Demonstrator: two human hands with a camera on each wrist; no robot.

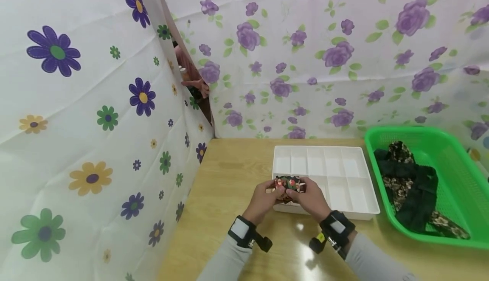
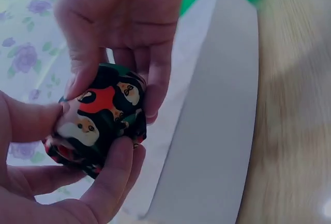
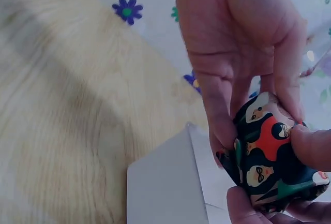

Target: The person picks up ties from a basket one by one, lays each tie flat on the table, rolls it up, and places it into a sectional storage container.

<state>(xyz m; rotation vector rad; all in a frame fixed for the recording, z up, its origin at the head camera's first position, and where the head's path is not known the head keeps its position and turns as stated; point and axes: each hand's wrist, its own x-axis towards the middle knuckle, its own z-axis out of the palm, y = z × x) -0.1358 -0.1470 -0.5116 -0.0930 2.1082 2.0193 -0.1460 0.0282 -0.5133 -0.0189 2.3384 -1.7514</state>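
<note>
Between both hands is a small folded bundle of printed cloth [image 1: 288, 183], dark green and black with red patches and cartoon faces. My left hand [image 1: 264, 199] grips its left side, thumb on the near face. On the opposite side, my right hand [image 1: 310, 198] pinches it between thumb and fingers. Up close in the left wrist view, the cloth bundle [image 2: 103, 115] looks compact, with loose folds at its lower edge. Below the hands stands a white divided tray [image 1: 340, 192] with two rows of compartments, its near left part hidden by hands and cloth.
To the right, a green plastic basket [image 1: 454, 166] holds crumpled dark and floral cloth strips [image 1: 416, 187]. Flowered sheets [image 1: 282, 60] hang behind and along the left of the wooden table [image 1: 225, 179]. Through a gap between the sheets, another person's hand [image 1: 198, 86] shows.
</note>
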